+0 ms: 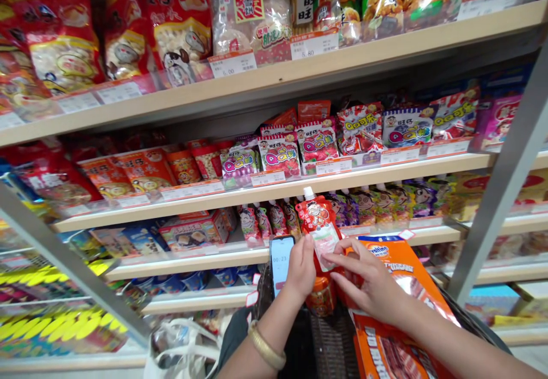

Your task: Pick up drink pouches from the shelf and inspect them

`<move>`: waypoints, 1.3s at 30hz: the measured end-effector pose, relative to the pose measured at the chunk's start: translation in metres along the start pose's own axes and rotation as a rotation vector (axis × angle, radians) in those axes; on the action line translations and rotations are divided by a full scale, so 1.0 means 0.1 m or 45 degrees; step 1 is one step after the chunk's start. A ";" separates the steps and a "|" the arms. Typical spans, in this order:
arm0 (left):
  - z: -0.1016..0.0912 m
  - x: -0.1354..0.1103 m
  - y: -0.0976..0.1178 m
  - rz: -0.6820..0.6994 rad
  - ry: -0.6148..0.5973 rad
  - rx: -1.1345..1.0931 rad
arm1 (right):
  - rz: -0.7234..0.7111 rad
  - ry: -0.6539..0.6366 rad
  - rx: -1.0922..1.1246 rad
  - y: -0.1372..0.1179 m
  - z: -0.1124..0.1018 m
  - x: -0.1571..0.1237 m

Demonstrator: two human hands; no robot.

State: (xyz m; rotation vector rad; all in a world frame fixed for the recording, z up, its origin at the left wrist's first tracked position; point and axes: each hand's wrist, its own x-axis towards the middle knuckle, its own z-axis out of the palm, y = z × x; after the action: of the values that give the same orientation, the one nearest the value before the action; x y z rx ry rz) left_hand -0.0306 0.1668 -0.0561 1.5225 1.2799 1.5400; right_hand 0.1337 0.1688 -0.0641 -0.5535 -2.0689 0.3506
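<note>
A red spouted jelly pouch with a white cap stands upright in front of the snack shelves. My left hand is closed around its lower left side and also holds a phone with a lit screen. My right hand pinches the pouch's lower right edge with thumb and forefinger, the other fingers spread. Both hands hover over a dark woven basket. An orange jar sits in the basket just below the pouch.
Orange snack packs lean in the basket at right. Wooden shelves carry candy bags and price tags. Similar pouches hang on the third shelf. Grey metal uprights slant at both sides. A white bag hangs at lower left.
</note>
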 end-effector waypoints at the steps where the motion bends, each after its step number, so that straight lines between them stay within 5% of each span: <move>1: 0.00 0.00 0.00 0.001 -0.005 -0.011 | -0.025 0.007 -0.025 0.01 0.00 0.00; 25: 0.01 0.00 0.04 0.000 0.009 -0.057 | -0.039 -0.040 -0.044 0.03 0.01 0.00; 34: 0.00 0.01 0.00 0.032 -0.016 -0.059 | 0.022 0.108 -0.046 0.06 0.00 0.01; 39: -0.04 0.02 -0.10 0.069 -0.171 -0.166 | 0.172 0.208 -0.058 0.09 -0.04 0.05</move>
State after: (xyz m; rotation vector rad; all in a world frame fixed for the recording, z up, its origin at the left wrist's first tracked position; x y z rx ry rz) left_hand -0.0367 0.1714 -0.0641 1.5596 1.0504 1.4966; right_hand 0.1370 0.1793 -0.0631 -0.7278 -1.8911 0.3266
